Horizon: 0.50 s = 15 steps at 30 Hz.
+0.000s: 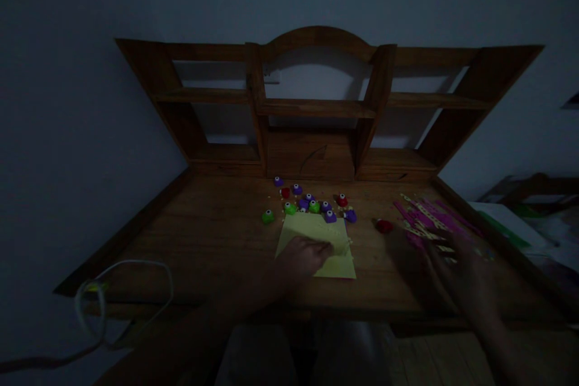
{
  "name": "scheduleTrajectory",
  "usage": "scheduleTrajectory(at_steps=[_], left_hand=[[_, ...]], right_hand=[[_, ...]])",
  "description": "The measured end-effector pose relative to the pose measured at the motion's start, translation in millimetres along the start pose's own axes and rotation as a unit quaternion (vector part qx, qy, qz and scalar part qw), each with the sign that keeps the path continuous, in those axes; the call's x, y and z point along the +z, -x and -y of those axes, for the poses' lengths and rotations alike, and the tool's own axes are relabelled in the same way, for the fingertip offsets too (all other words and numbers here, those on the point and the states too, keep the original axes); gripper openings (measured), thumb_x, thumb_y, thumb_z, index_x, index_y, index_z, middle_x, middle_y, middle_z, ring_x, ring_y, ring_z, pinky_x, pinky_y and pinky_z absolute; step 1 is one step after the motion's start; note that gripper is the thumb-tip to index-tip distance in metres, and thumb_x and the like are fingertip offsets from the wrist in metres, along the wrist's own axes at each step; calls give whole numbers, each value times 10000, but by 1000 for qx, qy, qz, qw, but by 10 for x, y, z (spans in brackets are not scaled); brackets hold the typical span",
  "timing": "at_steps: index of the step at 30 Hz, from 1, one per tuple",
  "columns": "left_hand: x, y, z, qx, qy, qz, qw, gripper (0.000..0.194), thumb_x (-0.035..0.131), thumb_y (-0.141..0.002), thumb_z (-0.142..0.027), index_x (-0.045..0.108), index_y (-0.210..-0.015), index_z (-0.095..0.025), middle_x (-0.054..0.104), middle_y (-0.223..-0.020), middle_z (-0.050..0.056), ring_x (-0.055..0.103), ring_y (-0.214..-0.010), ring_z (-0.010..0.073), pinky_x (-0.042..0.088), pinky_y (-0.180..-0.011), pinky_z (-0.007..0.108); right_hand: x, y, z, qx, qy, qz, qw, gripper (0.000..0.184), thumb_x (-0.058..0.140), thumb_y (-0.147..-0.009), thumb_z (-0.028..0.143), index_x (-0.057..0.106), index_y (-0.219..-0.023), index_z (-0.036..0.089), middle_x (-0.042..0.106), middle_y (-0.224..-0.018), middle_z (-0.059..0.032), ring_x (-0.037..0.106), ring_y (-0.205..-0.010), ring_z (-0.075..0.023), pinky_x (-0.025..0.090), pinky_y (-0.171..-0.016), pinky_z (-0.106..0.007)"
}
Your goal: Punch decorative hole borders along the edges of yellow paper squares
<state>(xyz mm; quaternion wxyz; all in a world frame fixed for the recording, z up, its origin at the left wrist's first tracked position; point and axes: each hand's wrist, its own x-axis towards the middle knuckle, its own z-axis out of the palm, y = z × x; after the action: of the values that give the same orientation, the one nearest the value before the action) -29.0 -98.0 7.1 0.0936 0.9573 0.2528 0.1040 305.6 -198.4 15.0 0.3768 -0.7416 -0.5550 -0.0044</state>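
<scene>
Your left hand (304, 255) is over the yellow sheet (294, 230) on the wooden desk (217, 235), its fingers drawn together toward the right half of the paper; I cannot tell whether the fingertips are fully closed or pinch anything; pale crumbs (335, 231) lie scattered on the sheet and around its upper and right edges; your right hand (465, 268) is blurred at the pile of pink and yellow strips (425, 217) on the right side of the desk, so I cannot tell how far open it is or whether it has hold of a strip; just left of that pile sits a red piece (384, 227), apart from the rest; above the sheet you have a loose cluster of small purple, green and red figures (313, 207) with big white eyes, the nearest ones at its top edge, while a green figure (268, 216) stands to the left of the paper; a white cable (136, 262) loops at the desk's left front, and the wooden shelf unit (316, 108) rises behind everything.
</scene>
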Motion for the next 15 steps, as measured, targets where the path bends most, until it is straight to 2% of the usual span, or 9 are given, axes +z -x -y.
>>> scheduleTrajectory(at_steps=[1,3,5,7,9,12,13,15], left_hand=[[-40,1,15,-20,57,-17,998,303,465,-914,-154,632,-1161,-210,689,-1148,76,641,-993,228,478,-859,340],[-121,0,52,-74,171,-42,982,253,458,-951,-288,690,-1021,-217,725,-1002,36,648,-884,195,475,-804,298],[-182,-6,98,-127,266,-67,953,349,469,-941,-423,698,-830,-184,702,-802,14,620,-746,166,458,-695,258],[-208,-12,151,-163,332,-81,926,425,494,-905,-509,668,-734,-161,641,-688,-1,577,-662,144,426,-607,235],[-200,-14,204,-180,381,-88,903,435,517,-880,-539,666,-748,-152,629,-679,1,569,-652,140,422,-578,229],[-180,-14,268,-181,433,-94,878,405,527,-882,-520,685,-878,-146,686,-790,32,619,-726,160,470,-612,241],[-188,-14,284,-180,436,-103,876,394,534,-885,-508,686,-927,-147,702,-845,43,637,-759,169,488,-633,250],[-242,-9,306,-174,404,-140,887,366,567,-879,-483,680,-1017,-163,717,-961,55,660,-849,188,519,-715,283]], right_hand=[[43,14,106,-15,-20,23,999,377,537,-881,489,595,-1149,231,670,-1088,-119,671,-831,-273,527,-667,-387],[125,52,365,-62,-74,76,992,403,600,-847,482,604,-1173,245,651,-1180,-105,646,-991,-284,523,-814,-415],[205,86,652,-91,-130,133,978,439,655,-814,467,608,-1201,266,619,-1265,-86,585,-1138,-292,468,-957,-442],[295,94,912,-84,-176,172,966,457,679,-802,453,610,-1220,281,617,-1276,-73,568,-1167,-288,455,-978,-436],[407,59,1110,-50,-227,206,951,441,667,-812,452,621,-1208,262,653,-1204,-74,608,-1095,-273,498,-905,-396],[587,-68,1291,17,-302,228,926,360,617,-839,480,672,-1057,198,713,-914,-55,669,-834,-235,535,-714,-335],[632,-119,1332,24,-308,220,926,331,633,-828,481,687,-974,189,710,-863,-49,665,-793,-231,530,-694,-332],[680,-203,1402,-9,-311,172,935,276,670,-809,466,698,-849,195,706,-852,-47,656,-816,-236,520,-744,-351]])
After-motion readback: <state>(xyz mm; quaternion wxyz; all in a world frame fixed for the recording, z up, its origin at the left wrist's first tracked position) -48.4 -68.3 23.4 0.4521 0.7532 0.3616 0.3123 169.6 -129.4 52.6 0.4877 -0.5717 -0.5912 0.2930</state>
